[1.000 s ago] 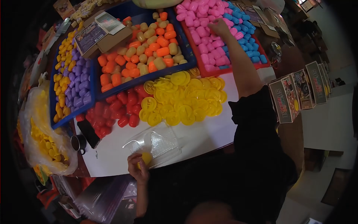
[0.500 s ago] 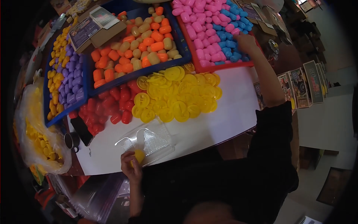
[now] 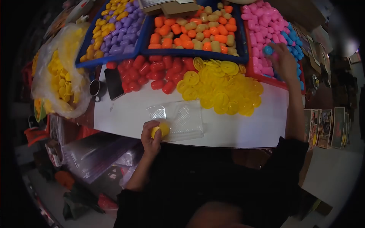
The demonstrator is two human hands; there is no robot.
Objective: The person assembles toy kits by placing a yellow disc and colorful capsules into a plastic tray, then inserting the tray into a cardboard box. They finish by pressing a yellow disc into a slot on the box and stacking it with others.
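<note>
My left hand point(image 3: 150, 137) is at the near edge of the white table top, its fingers closed on a yellow round plastic piece point(image 3: 162, 130). Beside that hand lies a clear plastic blister tray point(image 3: 184, 121), partly overlapped by the yellow piece. Over the red tray point(image 3: 273, 80) my right hand point(image 3: 284, 62) pinches a blue capsule point(image 3: 268, 49). Pink capsules point(image 3: 262, 22) and blue capsules point(image 3: 294, 42) fill the red tray around it. A heap of yellow discs point(image 3: 224, 89) lies between my two hands, with red capsules point(image 3: 152, 72) to its left.
Blue trays point(image 3: 197, 55) hold orange, beige, purple and yellow capsules at the back. On the left are a black phone point(image 3: 114, 83), a dark cup point(image 3: 96, 88) and a clear bag point(image 3: 62, 85) of yellow pieces. Boxes point(image 3: 324, 127) stand at right.
My view has turned, so the table appears shifted. My right hand has lifted out from among the blue capsules with one in its fingers. The left hand keeps the yellow piece.
</note>
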